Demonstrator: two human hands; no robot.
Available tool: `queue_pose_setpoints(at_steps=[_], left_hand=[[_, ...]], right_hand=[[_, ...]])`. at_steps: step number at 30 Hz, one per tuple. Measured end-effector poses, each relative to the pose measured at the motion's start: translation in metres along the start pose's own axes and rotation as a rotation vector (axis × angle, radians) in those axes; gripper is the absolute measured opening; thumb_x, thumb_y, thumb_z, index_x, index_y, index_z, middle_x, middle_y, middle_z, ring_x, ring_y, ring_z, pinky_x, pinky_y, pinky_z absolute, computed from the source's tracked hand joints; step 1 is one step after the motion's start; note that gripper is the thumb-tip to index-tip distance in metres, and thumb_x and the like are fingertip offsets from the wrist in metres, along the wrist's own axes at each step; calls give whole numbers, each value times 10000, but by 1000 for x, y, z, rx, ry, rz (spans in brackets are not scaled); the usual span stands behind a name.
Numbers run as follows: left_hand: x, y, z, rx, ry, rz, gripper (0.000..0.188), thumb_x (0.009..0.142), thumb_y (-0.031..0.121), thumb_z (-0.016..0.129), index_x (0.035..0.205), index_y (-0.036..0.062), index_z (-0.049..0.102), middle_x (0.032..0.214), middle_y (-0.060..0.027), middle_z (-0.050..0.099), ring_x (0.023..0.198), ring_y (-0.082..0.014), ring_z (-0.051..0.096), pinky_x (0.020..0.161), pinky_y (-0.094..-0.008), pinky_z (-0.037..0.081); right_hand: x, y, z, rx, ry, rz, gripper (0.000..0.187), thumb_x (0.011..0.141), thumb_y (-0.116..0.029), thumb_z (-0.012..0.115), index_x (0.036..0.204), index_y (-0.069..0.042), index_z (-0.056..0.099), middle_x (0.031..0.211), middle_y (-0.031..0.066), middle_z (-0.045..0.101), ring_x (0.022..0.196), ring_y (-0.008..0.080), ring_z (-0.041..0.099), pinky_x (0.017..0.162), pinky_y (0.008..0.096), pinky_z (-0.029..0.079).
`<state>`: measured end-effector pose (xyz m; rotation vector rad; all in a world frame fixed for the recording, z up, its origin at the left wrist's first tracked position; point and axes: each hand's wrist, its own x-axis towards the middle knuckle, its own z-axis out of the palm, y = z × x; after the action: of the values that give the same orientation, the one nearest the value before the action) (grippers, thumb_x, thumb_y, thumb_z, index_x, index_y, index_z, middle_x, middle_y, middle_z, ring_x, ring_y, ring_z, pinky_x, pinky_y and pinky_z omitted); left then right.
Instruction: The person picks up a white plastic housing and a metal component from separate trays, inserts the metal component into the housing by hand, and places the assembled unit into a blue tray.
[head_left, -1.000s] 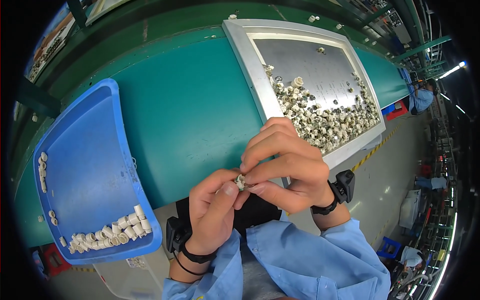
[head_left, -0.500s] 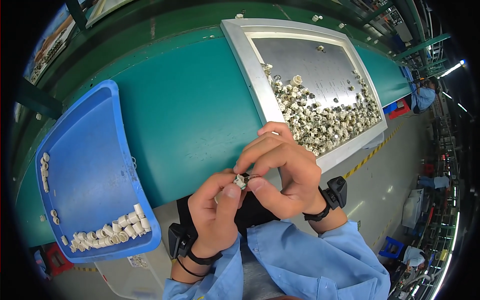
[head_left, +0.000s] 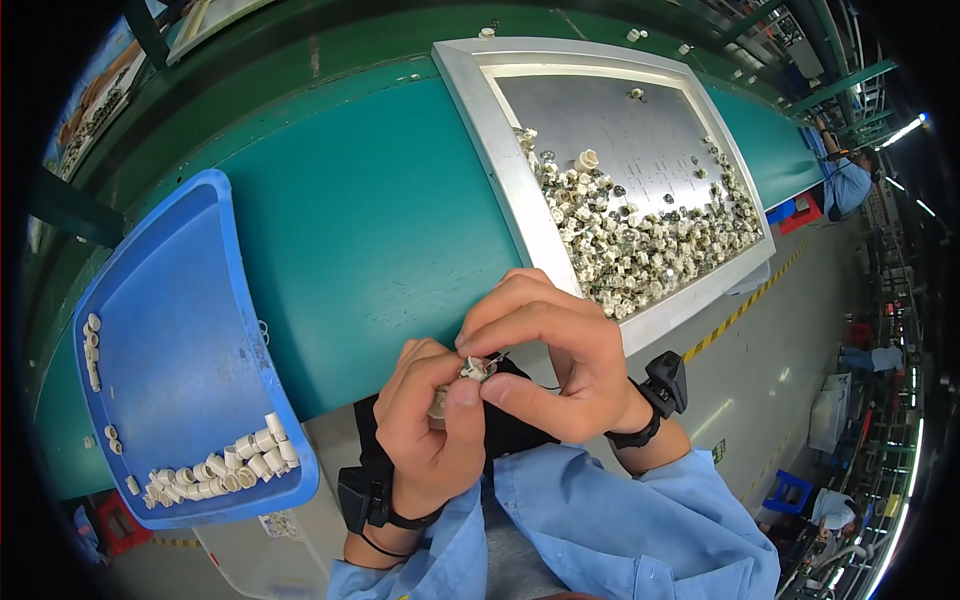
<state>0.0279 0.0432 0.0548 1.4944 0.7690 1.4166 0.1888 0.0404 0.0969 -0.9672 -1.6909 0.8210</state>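
Observation:
Between my two hands is a small white part with metal bits (head_left: 474, 370), held above the near edge of the table. My left hand (head_left: 425, 415) pinches it with thumb and index finger, and a second pale piece (head_left: 438, 402) shows under those fingers. My right hand (head_left: 555, 355) closes on the part's other side, its fingertips at a thin dark metal piece (head_left: 497, 357) sticking out. The exact kind of part is too small to tell. Both wrists wear black straps with a black device.
A silver-framed tray (head_left: 480, 130) at the right holds a heap of small white and metal parts (head_left: 640, 250). To the left, a blue tray (head_left: 160, 300) contains white cylindrical caps (head_left: 230, 468). Both rest on the green table (head_left: 350, 220). A clear bin (head_left: 260, 560) stands below.
My right hand has shifted slightly left and down, its fingers curling closer around the part. The left fingers have bunched further around it. The small part has tilted a little.

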Motion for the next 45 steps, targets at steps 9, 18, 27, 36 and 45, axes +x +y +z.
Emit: queue_pose_setpoints(at_steps=[9, 18, 27, 36, 45], left_hand=[[1, 10, -5, -283, -115, -231, 171, 920, 9, 483, 1059, -49, 564, 879, -106, 598, 690, -162, 508, 633, -312, 404], [-7, 5, -12, -632, -318, -524, 301, 962, 41, 448, 1255, -25, 454, 1010, -92, 563, 774, -124, 473, 691, -269, 412], [-13, 8, -7, -666, -234, -567, 217, 1051, 213, 419, 1124, 9, 434, 869, -54, 515, 702, -106, 423, 634, -248, 370], [-6, 11, -7, -846, -215, -809, 361, 1082, 343, 277, 1008, 38, 456, 574, -14, 385, 507, -87, 282, 521, -265, 278], [-8, 8, -7, -1024, -223, -945, 361, 1087, 342, 255, 982, 61, 454, 491, -3, 303, 431, -97, 183, 481, -283, 239]], right_hand=[[-5, 5, -3, 73, 30, 55, 207, 775, 10, 673, 981, 36, 681, 1062, 181, 627, 926, 221, 611, 829, 329, 484], [-5, 3, -17, -94, -12, -31, 187, 781, 7, 655, 963, 26, 690, 1087, 193, 612, 968, 247, 606, 844, 351, 492], [-19, 6, -15, -30, 25, -43, 200, 787, -4, 672, 982, 32, 697, 1092, 198, 611, 969, 260, 616, 829, 362, 509], [-10, 7, -14, -64, -106, -131, 214, 730, -11, 720, 943, 0, 740, 1114, 193, 615, 918, 276, 615, 810, 375, 495], [-8, 8, -16, -182, -135, -173, 265, 680, -55, 733, 943, -49, 763, 1101, 172, 645, 878, 268, 606, 772, 380, 425]])
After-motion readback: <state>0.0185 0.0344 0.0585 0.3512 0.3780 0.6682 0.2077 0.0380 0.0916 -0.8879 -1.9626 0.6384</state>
